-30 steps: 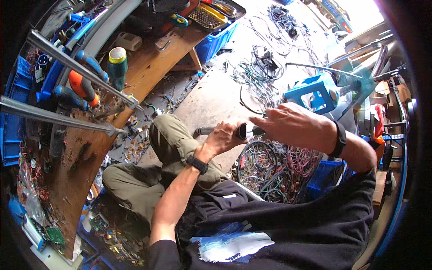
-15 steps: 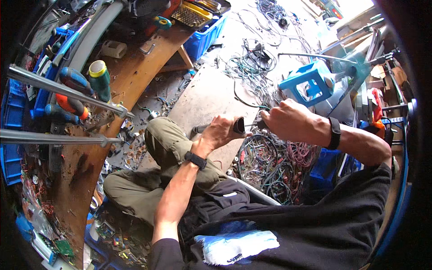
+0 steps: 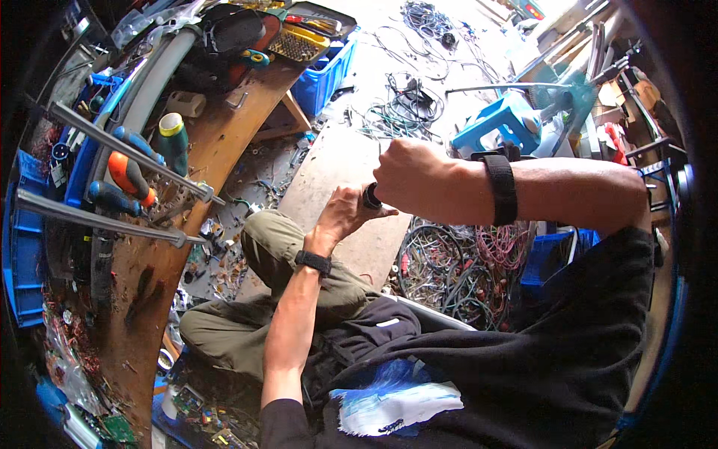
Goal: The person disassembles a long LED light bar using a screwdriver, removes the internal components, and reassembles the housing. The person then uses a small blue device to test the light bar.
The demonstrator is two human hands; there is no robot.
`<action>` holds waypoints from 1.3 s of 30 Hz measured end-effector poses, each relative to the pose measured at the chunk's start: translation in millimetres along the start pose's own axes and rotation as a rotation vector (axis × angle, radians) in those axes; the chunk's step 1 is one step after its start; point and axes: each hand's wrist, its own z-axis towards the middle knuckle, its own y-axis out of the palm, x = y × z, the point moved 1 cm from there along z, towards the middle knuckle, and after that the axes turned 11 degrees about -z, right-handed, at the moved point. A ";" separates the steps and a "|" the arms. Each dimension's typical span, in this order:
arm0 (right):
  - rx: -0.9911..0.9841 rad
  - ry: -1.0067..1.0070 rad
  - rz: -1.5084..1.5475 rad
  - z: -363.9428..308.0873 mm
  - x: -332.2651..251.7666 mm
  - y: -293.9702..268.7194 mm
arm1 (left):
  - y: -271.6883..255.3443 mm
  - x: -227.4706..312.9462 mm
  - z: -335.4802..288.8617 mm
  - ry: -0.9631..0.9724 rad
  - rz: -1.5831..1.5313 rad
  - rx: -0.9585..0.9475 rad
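My left hand [image 3: 344,217] is closed around a black tubular piece [image 3: 371,196], whose dark end shows at the thumb side. Its exact kind cannot be made out. Just to its right and slightly farther away, my right hand [image 3: 407,176] is a fist, with its fingers turned away from view. What the right fist holds, if anything, is hidden. Both hands are raised over a pale board [image 3: 329,161] on the floor, close together, beyond my bent knee [image 3: 273,239].
A wooden bench [image 3: 168,247] at left carries screwdrivers [image 3: 131,176] and a green bottle-like handle [image 3: 173,142], with metal rods [image 3: 112,221] jutting across. Tangled cables [image 3: 456,277] lie near right. A blue stool [image 3: 497,123] stands beyond, and a blue crate [image 3: 325,75] at the back.
My right hand has moved left and nearer to my left hand, its forearm now level. My left hand has shifted slightly left. The thin shaft between the hands is no longer visible.
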 end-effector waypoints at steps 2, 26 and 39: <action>0.068 0.103 0.160 -13.1 7.7 9.3 | -10.6 -0.3 -2.5 -0.124 0.044 0.025; 0.110 0.324 0.057 -53.2 -9.5 34.4 | 11.8 22.3 8.2 -0.090 0.052 -0.119; 0.202 0.281 0.012 -38.3 -26.1 15.3 | 0.7 13.3 -18.8 0.031 -0.032 0.013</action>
